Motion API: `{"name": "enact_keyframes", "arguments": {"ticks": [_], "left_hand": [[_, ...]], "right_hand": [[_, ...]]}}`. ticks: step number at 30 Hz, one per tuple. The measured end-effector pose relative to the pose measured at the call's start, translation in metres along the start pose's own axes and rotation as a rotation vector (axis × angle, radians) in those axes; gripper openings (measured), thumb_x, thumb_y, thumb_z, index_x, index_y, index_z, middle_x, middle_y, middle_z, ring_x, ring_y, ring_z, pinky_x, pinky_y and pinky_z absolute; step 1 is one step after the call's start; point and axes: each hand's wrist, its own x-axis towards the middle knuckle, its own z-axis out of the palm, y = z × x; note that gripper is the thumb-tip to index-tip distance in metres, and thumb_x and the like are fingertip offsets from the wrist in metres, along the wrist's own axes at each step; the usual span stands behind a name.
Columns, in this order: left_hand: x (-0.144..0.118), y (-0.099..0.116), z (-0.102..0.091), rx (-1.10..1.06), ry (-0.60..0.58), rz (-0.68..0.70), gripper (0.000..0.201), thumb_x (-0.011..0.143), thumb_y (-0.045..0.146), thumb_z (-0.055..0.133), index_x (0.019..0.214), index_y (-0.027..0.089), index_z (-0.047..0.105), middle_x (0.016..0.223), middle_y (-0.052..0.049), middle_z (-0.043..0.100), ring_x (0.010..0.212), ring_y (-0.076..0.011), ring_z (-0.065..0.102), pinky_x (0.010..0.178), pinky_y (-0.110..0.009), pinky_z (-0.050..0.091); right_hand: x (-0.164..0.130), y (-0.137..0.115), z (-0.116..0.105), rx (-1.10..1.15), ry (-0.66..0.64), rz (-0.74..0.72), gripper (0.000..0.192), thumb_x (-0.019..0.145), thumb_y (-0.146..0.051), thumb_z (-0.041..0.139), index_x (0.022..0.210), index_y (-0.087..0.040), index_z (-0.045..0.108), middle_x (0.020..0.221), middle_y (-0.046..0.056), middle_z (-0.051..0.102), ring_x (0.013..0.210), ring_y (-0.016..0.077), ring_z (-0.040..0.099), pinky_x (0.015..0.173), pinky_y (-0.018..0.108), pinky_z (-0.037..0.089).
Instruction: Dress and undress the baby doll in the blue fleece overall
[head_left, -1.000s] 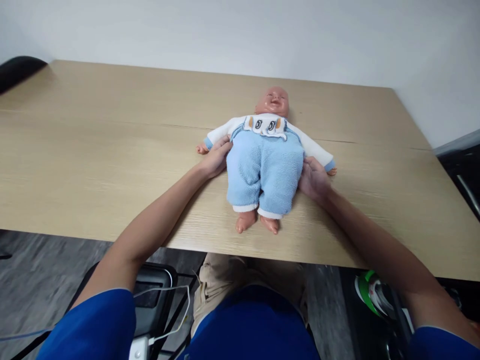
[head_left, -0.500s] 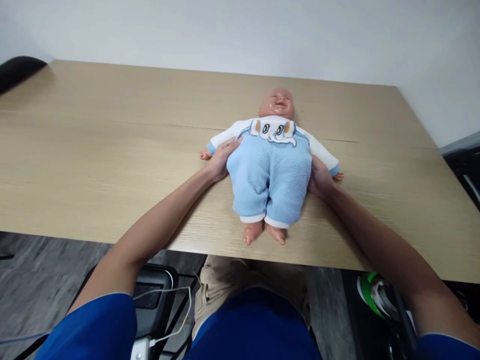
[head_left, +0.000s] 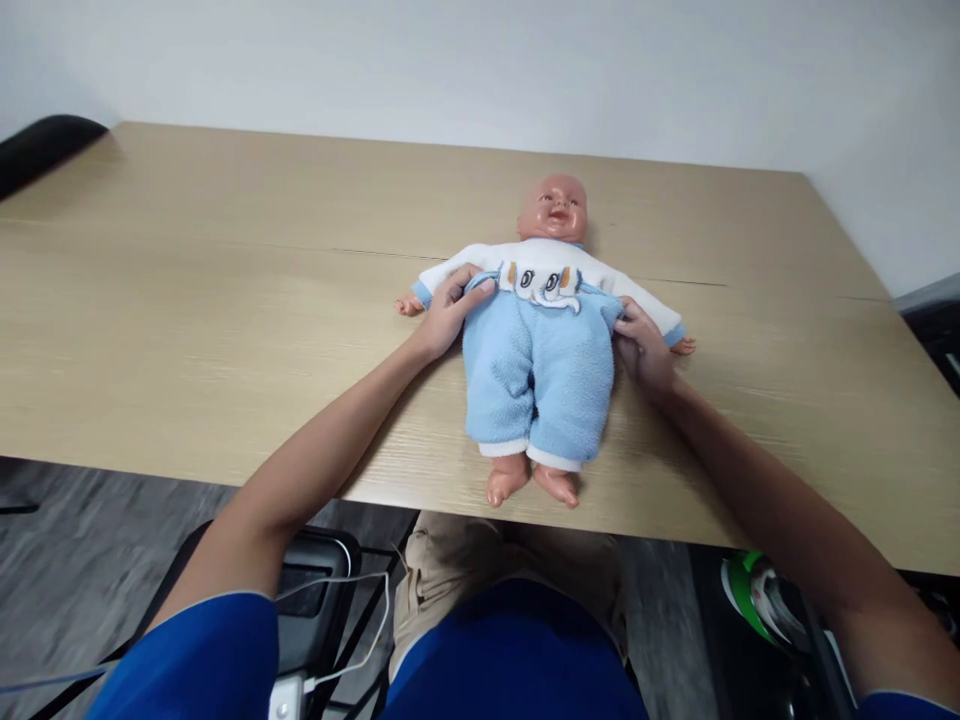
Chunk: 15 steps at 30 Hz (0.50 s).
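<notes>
A baby doll (head_left: 559, 208) lies face up on the table, its bare feet towards me and its arms spread. It wears a white top (head_left: 600, 264) with blue cuffs and light-blue fleece trousers (head_left: 536, 370) with an elephant face at the waist. At the waist's left side, my left hand (head_left: 452, 310) is closed on the trousers' edge, thumb on top. On the opposite side my right hand (head_left: 643, 345) pinches the trousers' edge and draws the cloth outward to a point. Some of its fingertips are hidden by the fabric.
The doll's feet lie near the front edge of the wooden table (head_left: 225, 330). A white wall (head_left: 450, 70) stands behind it. Below on the left are a black case (head_left: 319, 590) and a white cable (head_left: 386, 610); a green-and-white round item (head_left: 754, 595) is low on the right.
Both hands have shifted from the doll's sides to the trousers' upper edge and taken hold of it. The trousers' right side is now pulled outward. The doll's feet appear slightly nearer me.
</notes>
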Motion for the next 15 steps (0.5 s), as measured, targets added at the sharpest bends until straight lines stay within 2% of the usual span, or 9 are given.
{"name": "enact_keyframes", "arguments": {"ticks": [4,7,10,12,15], "left_hand": [[0.001,0.005,-0.002,0.07,-0.029,0.043,0.075,0.093,0.098,0.091,0.095,0.026,0.071,0.099,-0.006,0.068,0.11,-0.0326,0.068,0.108,-0.047,0.058],[0.004,0.005,0.004,0.022,0.004,0.024,0.073,0.096,0.098,0.088,0.098,0.027,0.069,0.099,-0.006,0.067,0.109,-0.0314,0.07,0.103,-0.045,0.06],[0.007,-0.001,0.008,-0.012,0.031,0.017,0.072,0.099,0.097,0.087,0.1,0.027,0.068,0.099,-0.005,0.066,0.106,-0.0291,0.069,0.101,-0.043,0.059],[0.008,-0.005,0.005,0.011,0.005,-0.012,0.073,0.099,0.096,0.087,0.098,0.026,0.067,0.097,-0.005,0.065,0.101,-0.0276,0.067,0.1,-0.043,0.059],[0.009,-0.01,-0.006,0.085,-0.064,-0.054,0.071,0.099,0.094,0.088,0.098,0.025,0.071,0.095,-0.006,0.065,0.099,-0.0288,0.065,0.101,-0.045,0.059]], "right_hand": [[0.0,-0.005,-0.004,-0.073,-0.004,-0.016,0.026,0.092,-0.056,0.09,0.1,-0.035,0.077,0.104,0.004,0.073,0.126,0.0368,0.075,0.135,0.057,0.058],[0.009,-0.005,0.0,0.018,0.036,-0.015,0.034,0.094,-0.061,0.095,0.102,-0.036,0.072,0.107,0.003,0.076,0.133,0.0367,0.077,0.132,0.057,0.062],[0.019,0.002,0.003,0.113,0.052,0.003,0.045,0.093,-0.07,0.097,0.11,-0.038,0.07,0.118,0.002,0.083,0.137,0.0361,0.077,0.128,0.057,0.066],[0.024,0.009,0.0,0.088,0.036,0.036,0.052,0.09,-0.075,0.101,0.112,-0.038,0.072,0.116,0.001,0.084,0.129,0.0342,0.079,0.122,0.054,0.069],[0.025,0.019,-0.011,-0.049,0.028,0.065,0.055,0.087,-0.079,0.104,0.107,-0.037,0.074,0.096,-0.002,0.076,0.102,0.0291,0.076,0.107,0.046,0.072]]}}
